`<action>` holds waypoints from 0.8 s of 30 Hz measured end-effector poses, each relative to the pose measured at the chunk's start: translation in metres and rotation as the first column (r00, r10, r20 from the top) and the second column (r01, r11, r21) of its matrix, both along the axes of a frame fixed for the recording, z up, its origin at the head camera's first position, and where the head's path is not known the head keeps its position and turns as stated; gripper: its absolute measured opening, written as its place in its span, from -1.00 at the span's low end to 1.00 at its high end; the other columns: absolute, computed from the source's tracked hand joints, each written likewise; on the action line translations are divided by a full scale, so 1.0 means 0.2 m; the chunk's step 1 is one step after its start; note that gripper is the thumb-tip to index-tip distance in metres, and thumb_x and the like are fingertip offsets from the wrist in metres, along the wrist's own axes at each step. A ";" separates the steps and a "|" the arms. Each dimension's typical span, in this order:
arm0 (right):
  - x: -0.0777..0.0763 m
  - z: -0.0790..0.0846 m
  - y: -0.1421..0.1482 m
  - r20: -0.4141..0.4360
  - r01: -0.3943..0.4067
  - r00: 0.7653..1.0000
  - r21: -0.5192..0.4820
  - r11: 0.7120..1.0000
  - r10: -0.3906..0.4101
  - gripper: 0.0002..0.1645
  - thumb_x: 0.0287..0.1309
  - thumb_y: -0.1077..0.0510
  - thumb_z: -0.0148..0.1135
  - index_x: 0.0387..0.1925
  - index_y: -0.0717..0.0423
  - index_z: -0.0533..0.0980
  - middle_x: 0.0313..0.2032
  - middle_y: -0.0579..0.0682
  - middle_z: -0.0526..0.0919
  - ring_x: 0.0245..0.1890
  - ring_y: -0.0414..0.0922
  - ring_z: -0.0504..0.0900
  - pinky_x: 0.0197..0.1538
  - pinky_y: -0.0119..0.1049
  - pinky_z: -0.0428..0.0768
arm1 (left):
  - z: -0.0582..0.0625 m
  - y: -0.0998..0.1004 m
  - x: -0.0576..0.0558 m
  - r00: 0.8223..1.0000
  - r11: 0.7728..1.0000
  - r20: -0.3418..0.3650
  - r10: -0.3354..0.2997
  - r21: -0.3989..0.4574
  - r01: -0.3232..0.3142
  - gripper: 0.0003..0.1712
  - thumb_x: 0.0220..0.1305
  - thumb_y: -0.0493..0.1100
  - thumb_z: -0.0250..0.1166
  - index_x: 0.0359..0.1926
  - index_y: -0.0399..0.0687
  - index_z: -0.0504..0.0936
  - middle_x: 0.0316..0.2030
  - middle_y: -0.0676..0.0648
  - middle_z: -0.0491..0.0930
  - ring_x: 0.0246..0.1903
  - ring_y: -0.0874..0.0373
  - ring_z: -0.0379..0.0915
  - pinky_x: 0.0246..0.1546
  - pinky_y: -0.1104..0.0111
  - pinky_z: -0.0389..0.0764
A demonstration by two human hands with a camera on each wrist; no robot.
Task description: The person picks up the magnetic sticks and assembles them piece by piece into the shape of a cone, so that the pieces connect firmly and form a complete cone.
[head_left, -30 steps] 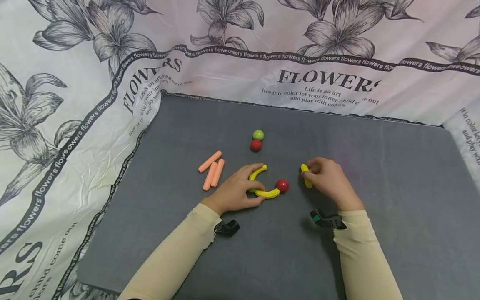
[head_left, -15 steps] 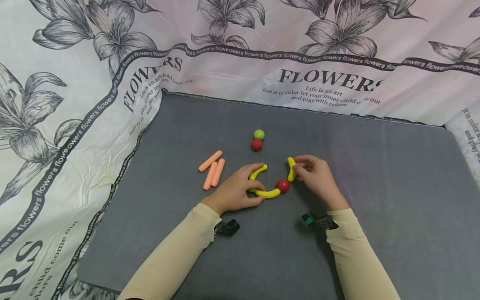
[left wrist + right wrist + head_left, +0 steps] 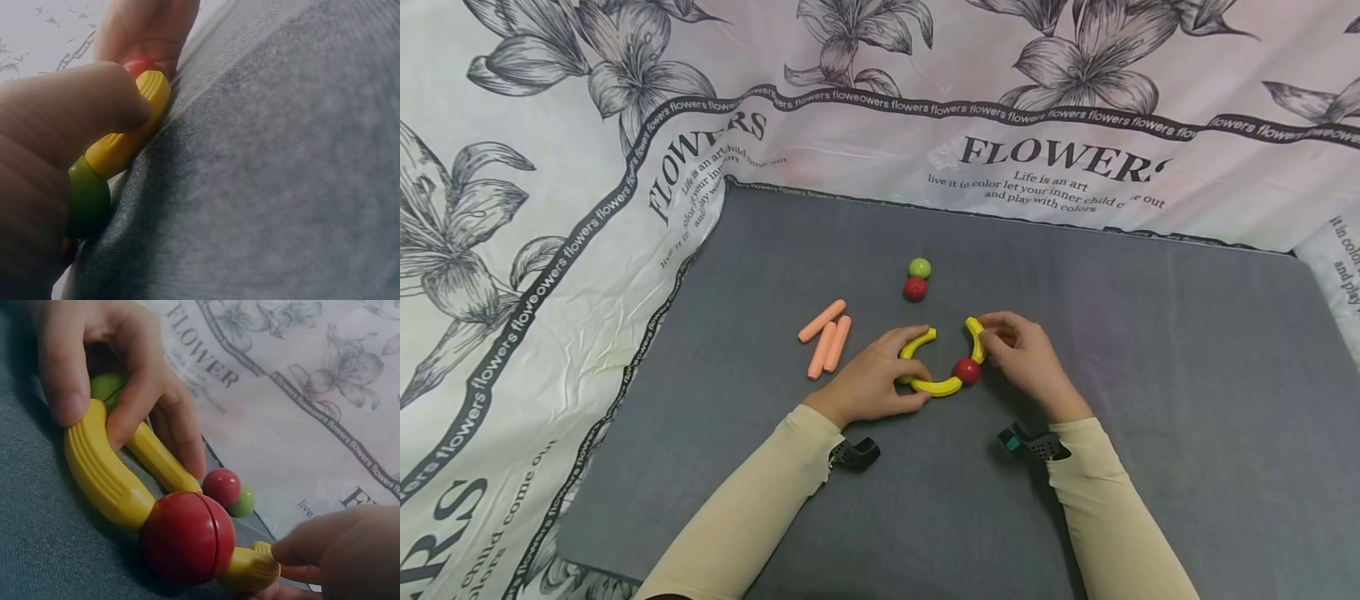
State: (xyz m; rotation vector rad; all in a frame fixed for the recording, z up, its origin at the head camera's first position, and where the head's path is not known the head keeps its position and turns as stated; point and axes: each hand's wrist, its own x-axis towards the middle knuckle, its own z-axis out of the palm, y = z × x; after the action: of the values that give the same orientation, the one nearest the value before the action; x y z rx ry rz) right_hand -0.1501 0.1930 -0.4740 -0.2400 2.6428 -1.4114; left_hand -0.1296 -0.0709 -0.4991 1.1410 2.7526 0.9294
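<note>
Toy bananas and balls form an open ring on the dark mat. My left hand (image 3: 871, 379) pinches the near yellow toy banana (image 3: 938, 388) at its left end, between thumb and fingers. A green ball (image 3: 107, 387) sits under that hand, mostly hidden in the head view. From it a second banana (image 3: 916, 342) curves away, with fingers of the left hand along it. The near banana's other end meets a red ball (image 3: 966, 371). My right hand (image 3: 1026, 358) pinches a third banana (image 3: 976, 340), whose lower end is right at the red ball.
Beyond the ring, a green ball (image 3: 919, 267) and a red ball (image 3: 914, 288) lie side by side. Left of the hands are three orange sticks (image 3: 822, 350). A white flower-printed sheet (image 3: 880, 158) borders the grey mat (image 3: 1172, 375) behind and at the left.
My right hand has moved left with its banana, bringing the lower end to the red ball and turning it so its top leans left. My left hand has stayed in place.
</note>
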 end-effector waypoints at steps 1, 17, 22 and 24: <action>0.00 0.00 0.00 -0.002 -0.004 1.000 0.015 1.000 0.004 -0.64 0.34 0.09 0.18 0.09 0.15 0.53 -0.14 0.11 0.69 -0.36 -0.06 0.62 -0.41 -0.34 0.58 | 0.00 0.00 0.00 1.000 1.000 -0.002 0.001 -0.003 -0.001 -0.79 0.21 0.17 0.32 -0.18 0.30 0.71 0.43 0.01 0.18 0.41 0.13 0.05 0.35 0.15 0.23; 0.02 0.01 -0.02 -0.058 -0.014 0.998 0.187 0.982 0.025 -0.62 0.30 0.11 0.22 0.09 0.16 0.60 -0.17 0.09 0.61 -0.38 -0.10 0.56 -0.41 -0.30 0.51 | 0.00 0.00 -0.01 1.000 1.000 -0.003 -0.006 0.002 0.006 -0.80 0.22 0.18 0.30 -0.20 0.33 0.70 0.43 0.02 0.17 0.41 0.16 0.03 0.35 0.17 0.23; 0.02 0.01 -0.02 -0.059 -0.030 0.997 0.189 0.981 0.042 -0.63 0.28 0.14 0.23 0.08 0.17 0.60 -0.21 0.09 0.61 -0.41 -0.11 0.55 -0.41 -0.30 0.51 | -0.01 0.00 -0.01 1.000 1.000 0.002 -0.009 0.004 0.009 -0.80 0.21 0.18 0.30 -0.20 0.32 0.70 0.43 0.02 0.17 0.42 0.15 0.02 0.35 0.14 0.24; 0.01 0.01 -0.02 -0.056 -0.042 0.997 0.192 0.981 0.054 -0.63 0.29 0.14 0.22 0.09 0.17 0.59 -0.22 0.09 0.60 -0.40 -0.11 0.55 -0.41 -0.30 0.50 | -0.01 0.00 -0.01 1.000 1.000 0.004 -0.011 0.004 0.011 -0.79 0.21 0.17 0.31 -0.18 0.31 0.69 0.43 0.01 0.17 0.42 0.13 0.03 0.35 0.13 0.24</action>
State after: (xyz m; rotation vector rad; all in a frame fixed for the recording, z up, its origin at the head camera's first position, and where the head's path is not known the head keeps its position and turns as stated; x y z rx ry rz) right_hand -0.1472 0.1882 -0.4722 -0.3279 2.7782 -1.1443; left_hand -0.1306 -0.0709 -0.5001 1.1529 2.7400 0.9356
